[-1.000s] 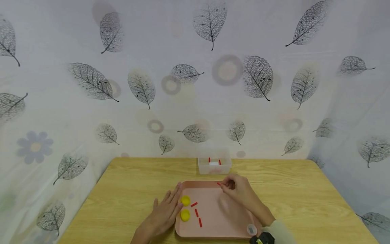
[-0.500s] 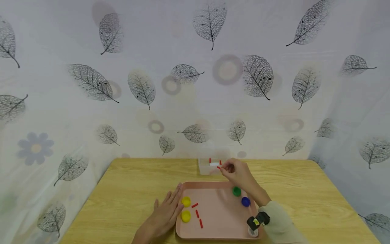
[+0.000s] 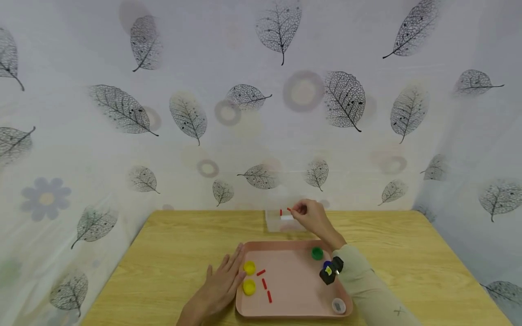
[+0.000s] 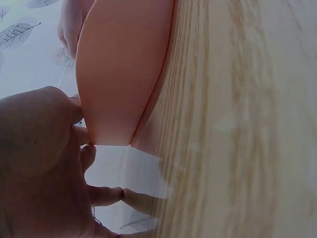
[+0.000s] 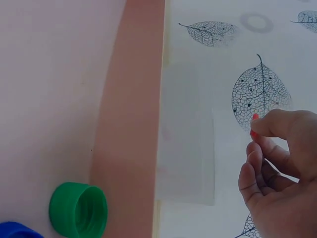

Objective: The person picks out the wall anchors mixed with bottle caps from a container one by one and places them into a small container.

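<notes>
My right hand (image 3: 311,217) pinches a short red stick (image 3: 289,209) between thumb and forefinger, over the clear plastic box (image 3: 272,225) at the back. The right wrist view shows the red stick (image 5: 254,124) poking out past the fingertips. Inside the box, another red stick (image 3: 281,213) and a white piece (image 3: 287,217) are visible; my hand hides its right part. My left hand (image 3: 220,283) lies with straight fingers against the left rim of the pink tray (image 3: 293,311). Several red sticks (image 3: 264,284) lie in the tray, beside two yellow bottle caps (image 3: 249,287).
At the tray's right side are a green bottle cap (image 3: 317,253) and a blue one (image 3: 327,264), the latter partly behind the wrist camera (image 3: 331,271). A small round whitish item (image 3: 338,306) sits in the front right corner. A leaf-patterned curtain (image 3: 228,149) hangs behind the table (image 3: 183,240).
My right hand has carried the red stick from above the tray's far edge back and up over the clear box. The left hand stays at the tray's rim.
</notes>
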A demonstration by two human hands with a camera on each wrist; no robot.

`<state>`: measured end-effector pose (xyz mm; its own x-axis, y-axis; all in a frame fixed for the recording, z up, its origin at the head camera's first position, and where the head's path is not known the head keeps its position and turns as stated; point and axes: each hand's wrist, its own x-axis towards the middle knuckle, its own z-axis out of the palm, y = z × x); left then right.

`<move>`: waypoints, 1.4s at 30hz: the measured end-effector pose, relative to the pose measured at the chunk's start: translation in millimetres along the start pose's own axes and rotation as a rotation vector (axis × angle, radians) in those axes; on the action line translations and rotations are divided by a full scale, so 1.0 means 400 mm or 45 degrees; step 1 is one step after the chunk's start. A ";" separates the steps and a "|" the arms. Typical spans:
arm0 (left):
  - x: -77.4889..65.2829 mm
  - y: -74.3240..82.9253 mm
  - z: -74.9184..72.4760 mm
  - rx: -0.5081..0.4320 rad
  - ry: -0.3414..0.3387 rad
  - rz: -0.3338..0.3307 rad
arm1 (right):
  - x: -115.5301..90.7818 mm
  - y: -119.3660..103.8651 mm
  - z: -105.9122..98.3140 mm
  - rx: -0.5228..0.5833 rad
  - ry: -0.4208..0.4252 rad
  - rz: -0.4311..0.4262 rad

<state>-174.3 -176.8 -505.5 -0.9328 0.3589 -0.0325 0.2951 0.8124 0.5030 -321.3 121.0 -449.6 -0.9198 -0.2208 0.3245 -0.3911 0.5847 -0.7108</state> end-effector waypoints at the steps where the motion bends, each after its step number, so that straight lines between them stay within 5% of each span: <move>1: 0.000 0.001 -0.001 -0.001 0.000 0.001 | 0.007 0.001 0.002 0.011 -0.003 0.004; 27: 0.040 -0.037 -0.016 0.027 0.012 0.058 | 0.062 0.057 0.060 0.010 0.027 0.082; 42: 0.046 -0.049 -0.015 0.033 0.017 0.063 | 0.025 0.022 0.024 0.047 0.018 0.003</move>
<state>-198.5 -188.8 -510.6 -0.9195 0.3930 0.0034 0.3460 0.8055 0.4812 -334.4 116.4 -458.8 -0.9201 -0.2081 0.3317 -0.3903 0.5560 -0.7338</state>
